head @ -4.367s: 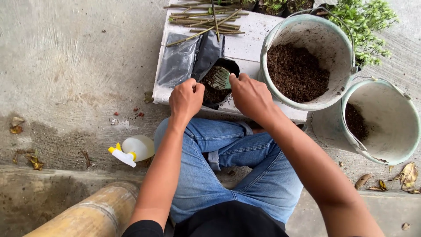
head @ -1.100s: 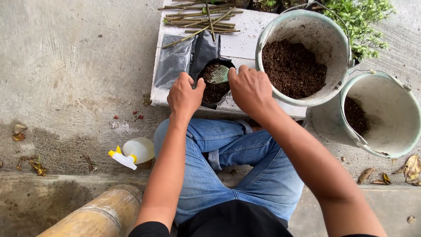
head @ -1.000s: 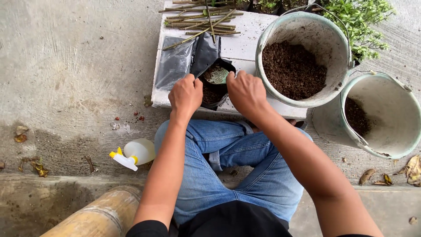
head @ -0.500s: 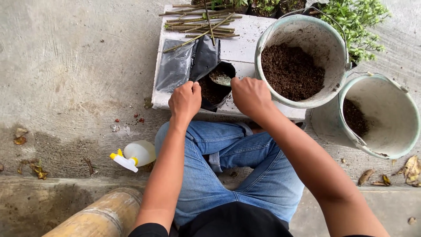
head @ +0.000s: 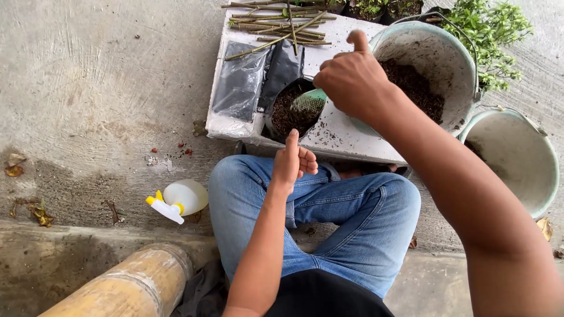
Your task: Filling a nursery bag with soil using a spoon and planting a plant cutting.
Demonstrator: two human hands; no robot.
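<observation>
While the right hand is closed on the green scoop just over the black bag, the left hand hangs loosely curled and empty, nearer the knees.

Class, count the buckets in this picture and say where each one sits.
2. One bucket, holding dark soil, stands on the white board behind the right hand. The second bucket stands on the concrete to its right, partly cut off.
</observation>
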